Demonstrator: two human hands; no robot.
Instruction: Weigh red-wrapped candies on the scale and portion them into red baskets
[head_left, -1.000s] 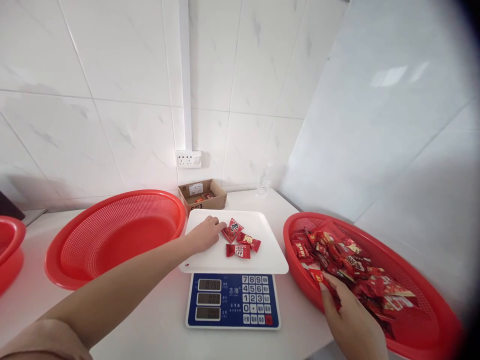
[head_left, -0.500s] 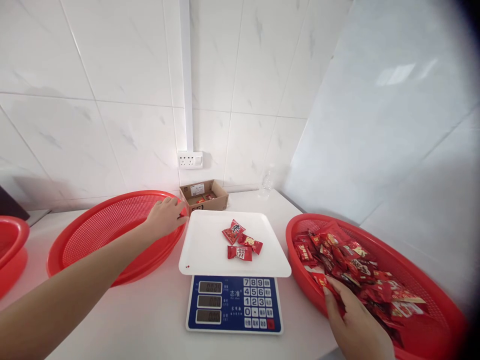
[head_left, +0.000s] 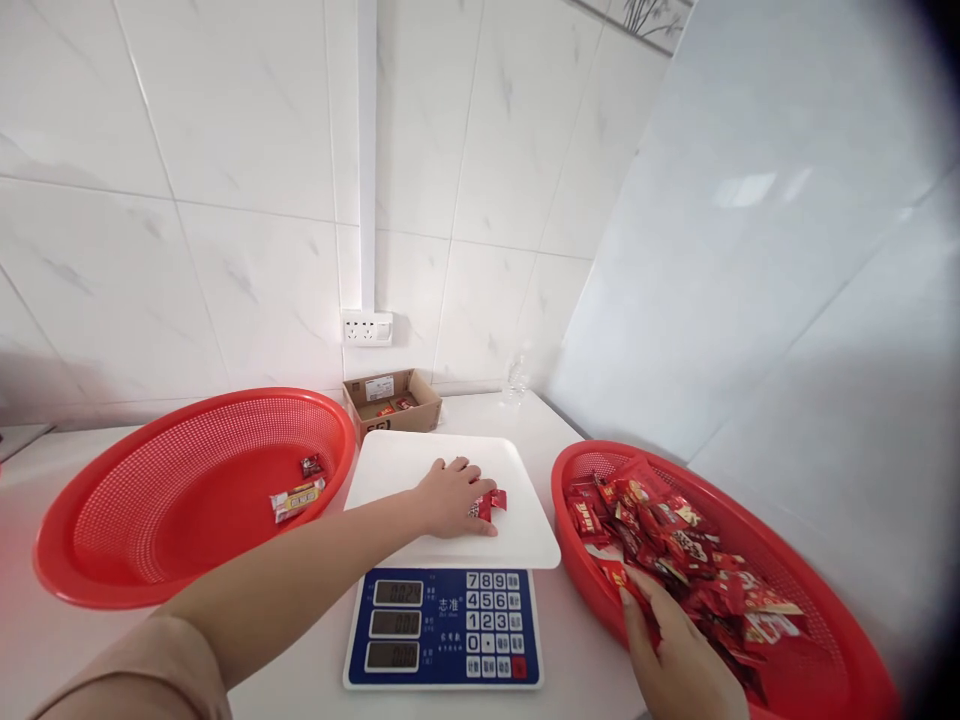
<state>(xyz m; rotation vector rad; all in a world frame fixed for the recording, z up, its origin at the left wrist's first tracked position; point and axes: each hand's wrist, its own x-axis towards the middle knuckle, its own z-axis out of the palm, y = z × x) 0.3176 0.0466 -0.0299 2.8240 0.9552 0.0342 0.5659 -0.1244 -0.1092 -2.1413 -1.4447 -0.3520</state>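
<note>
On a white counter [head_left: 292,680], at far left, an oval red basket [head_left: 214,505] held a white-and-yellow packet [head_left: 298,500] and a smaller dark-red packet [head_left: 310,466] near its right side, the paler one's long axis running roughly sideways, its right end angled away from the person. Just past that basket's far right end sat a cardboard box [head_left: 416,405] with a few small wrappers [head_left: 385,411] inside. At centre, a digital scale [head_left: 442,640] carried a flat white tray [head_left: 525,530], and the person's left forearm [head_left: 300,575] reached over from the lower left. The left hand [head_left: 454,498] was cupped palm down over red packets [head_left: 493,502] on the tray, which showed past its fingers on the right; whether the fingers had closed on them could not be told, and most of their length was hidden. Those packets lay under and just right of the left hand, by far the nearer of the two hands. What looked like a clear bottle [head_left: 515,382] stood behind. At right, the right hand [head_left: 679,640] pinched another red packet [head_left: 613,572] just inside the near rim of a second oval basket [head_left: 825,665], its heap of wrapped sweets [head_left: 690,548] lying beyond and to the right of the fingertips.
</note>
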